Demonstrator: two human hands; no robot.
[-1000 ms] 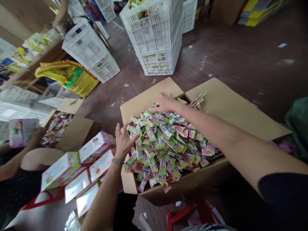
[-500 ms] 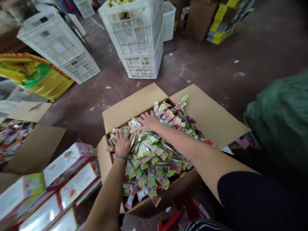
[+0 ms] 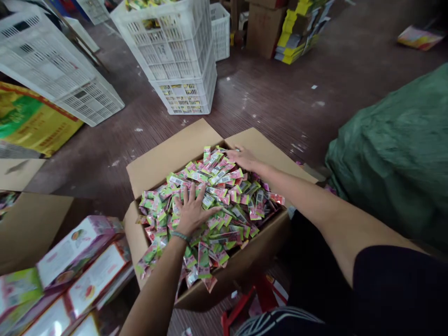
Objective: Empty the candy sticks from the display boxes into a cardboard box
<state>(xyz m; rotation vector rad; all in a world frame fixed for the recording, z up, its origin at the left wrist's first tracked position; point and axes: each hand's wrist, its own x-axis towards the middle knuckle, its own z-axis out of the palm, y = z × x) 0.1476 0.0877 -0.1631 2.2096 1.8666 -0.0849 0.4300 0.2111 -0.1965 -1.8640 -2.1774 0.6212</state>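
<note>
An open cardboard box [image 3: 266, 233] in front of me is heaped with small pink-and-green packets [image 3: 224, 179]. My left hand [image 3: 192, 210] lies on the middle of the heap, palm down with its fingers spread. At the far right corner of the box, my right hand [image 3: 242, 157] reaches along the edge of the heap, its fingers stretched out beside the packets. Neither hand has a packet visibly gripped. Some packets hang over the near rim of the box.
White plastic crates [image 3: 178, 56] stand stacked beyond the box, with more crates [image 3: 59, 65] at the left. Printed cartons [image 3: 80, 252] lie at the lower left. A large green sack [image 3: 395, 149] bulges at the right. A red stool [image 3: 241, 308] is below the box.
My right hand has moved right, from the heap's far left to its far right corner. My left hand has shifted from the left edge onto the middle. The view has turned rightward.
</note>
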